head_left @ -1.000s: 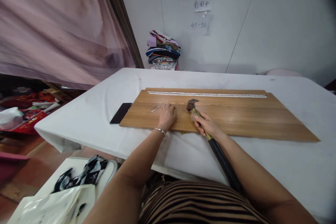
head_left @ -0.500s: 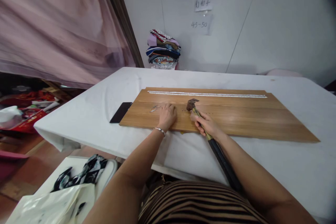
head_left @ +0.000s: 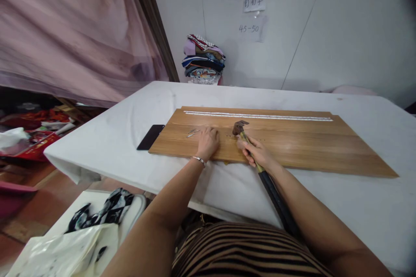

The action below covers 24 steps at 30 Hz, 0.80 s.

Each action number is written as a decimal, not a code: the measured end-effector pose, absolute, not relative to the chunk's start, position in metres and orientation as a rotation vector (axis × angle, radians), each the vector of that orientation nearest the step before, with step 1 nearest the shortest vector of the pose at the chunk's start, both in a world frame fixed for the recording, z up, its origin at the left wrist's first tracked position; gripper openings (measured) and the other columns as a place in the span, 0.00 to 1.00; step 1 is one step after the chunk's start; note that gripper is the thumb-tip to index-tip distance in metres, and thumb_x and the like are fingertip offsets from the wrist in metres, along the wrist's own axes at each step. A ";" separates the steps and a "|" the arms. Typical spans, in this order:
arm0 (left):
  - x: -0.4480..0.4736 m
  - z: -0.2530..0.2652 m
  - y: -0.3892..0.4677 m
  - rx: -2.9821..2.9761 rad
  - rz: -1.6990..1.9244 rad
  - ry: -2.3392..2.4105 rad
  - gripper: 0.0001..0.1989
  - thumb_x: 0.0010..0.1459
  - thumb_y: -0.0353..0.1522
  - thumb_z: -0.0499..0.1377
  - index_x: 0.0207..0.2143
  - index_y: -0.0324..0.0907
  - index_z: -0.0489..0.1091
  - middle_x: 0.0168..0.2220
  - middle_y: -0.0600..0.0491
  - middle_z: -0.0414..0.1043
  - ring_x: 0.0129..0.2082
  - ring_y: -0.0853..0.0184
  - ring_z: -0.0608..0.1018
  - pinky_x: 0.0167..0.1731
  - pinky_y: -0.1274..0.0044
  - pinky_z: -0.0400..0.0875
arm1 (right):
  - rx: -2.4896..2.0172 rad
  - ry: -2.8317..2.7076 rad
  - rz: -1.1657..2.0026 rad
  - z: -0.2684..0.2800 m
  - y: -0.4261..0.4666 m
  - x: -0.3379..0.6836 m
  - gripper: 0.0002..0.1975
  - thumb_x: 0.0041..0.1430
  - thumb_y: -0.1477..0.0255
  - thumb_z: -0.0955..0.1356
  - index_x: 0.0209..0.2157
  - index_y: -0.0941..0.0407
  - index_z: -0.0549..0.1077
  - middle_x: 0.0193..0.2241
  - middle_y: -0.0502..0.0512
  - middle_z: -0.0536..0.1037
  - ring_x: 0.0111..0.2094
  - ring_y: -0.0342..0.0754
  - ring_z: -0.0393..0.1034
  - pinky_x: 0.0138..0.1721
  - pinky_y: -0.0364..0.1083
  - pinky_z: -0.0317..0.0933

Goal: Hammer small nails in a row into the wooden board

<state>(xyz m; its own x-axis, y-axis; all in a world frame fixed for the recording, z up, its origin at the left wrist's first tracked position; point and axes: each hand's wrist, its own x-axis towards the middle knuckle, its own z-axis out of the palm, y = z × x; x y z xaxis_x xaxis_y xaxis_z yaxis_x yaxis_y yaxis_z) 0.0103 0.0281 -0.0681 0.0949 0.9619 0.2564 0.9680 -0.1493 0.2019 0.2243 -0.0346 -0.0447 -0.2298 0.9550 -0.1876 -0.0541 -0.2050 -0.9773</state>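
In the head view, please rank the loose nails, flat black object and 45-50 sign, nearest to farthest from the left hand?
1. Loose nails: just left of the left hand, on the board.
2. Flat black object: farther left, by the board's end.
3. 45-50 sign: on the wall, beyond the table.

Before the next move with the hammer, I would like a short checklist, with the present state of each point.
1. Hammer held in the right hand: ok, gripped near the hammer head.
2. Left hand apart from the hammer head: ok, it rests on the board, to the left.
3. Board on the table: ok.
4. Loose nails away from the hammer: ok, beyond the left hand.
5. Nail beneath the hammer head: cannot tell, hidden.
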 end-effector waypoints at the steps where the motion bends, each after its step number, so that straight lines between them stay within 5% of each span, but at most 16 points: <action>1: 0.010 -0.068 0.028 -2.311 -0.523 -2.039 0.14 0.70 0.30 0.52 0.41 0.44 0.78 0.49 0.45 0.79 0.53 0.55 0.76 0.55 0.65 0.66 | -1.178 -1.213 1.563 -0.045 -0.035 0.224 0.26 0.51 0.53 0.73 0.46 0.53 0.69 0.19 0.38 0.68 0.11 0.37 0.54 0.09 0.38 0.49; 24: 0.010 -0.068 0.028 -2.312 -0.490 -2.034 0.13 0.70 0.30 0.52 0.41 0.43 0.78 0.49 0.44 0.78 0.53 0.56 0.75 0.55 0.66 0.66 | -1.179 -1.220 1.573 -0.045 -0.034 0.224 0.25 0.50 0.53 0.73 0.44 0.52 0.69 0.19 0.38 0.68 0.11 0.37 0.54 0.10 0.38 0.49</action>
